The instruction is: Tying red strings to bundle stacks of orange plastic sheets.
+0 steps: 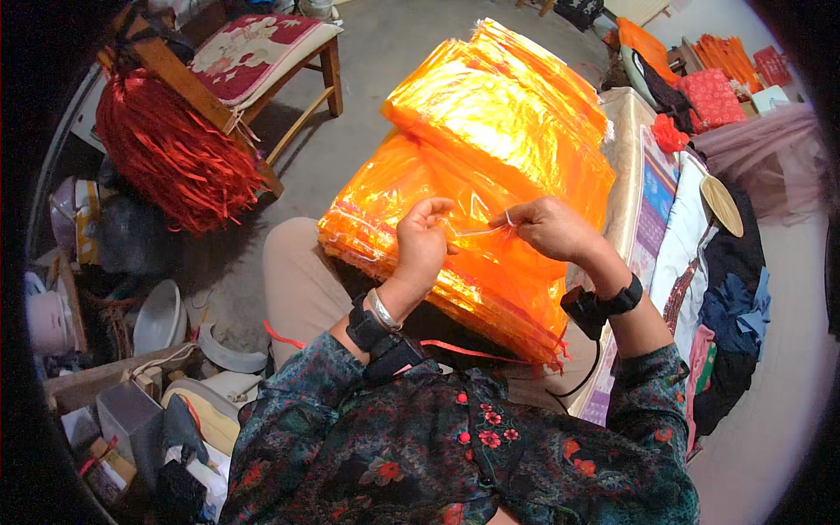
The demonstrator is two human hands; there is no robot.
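A person sits with a tall stack of shiny orange bags [490, 157] resting on their lap. The left hand [423, 241] and right hand [549, 227] each pinch an end of a thin pale drawstring [479, 231] stretched between them above the stack. The string looks fine enough to slip from the fingertips if pulled hard. The slippery stack leans and may slide toward the floor [385, 52].

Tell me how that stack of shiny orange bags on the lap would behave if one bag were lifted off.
The orange bags look like thin glossy film, so one would probably flop and feel very light. The shiny surface suggests they slide over each other easily. The stack leans across the lap, so it may slump when pushed. Both hands, left hand and right hand, pinch a thin cord.
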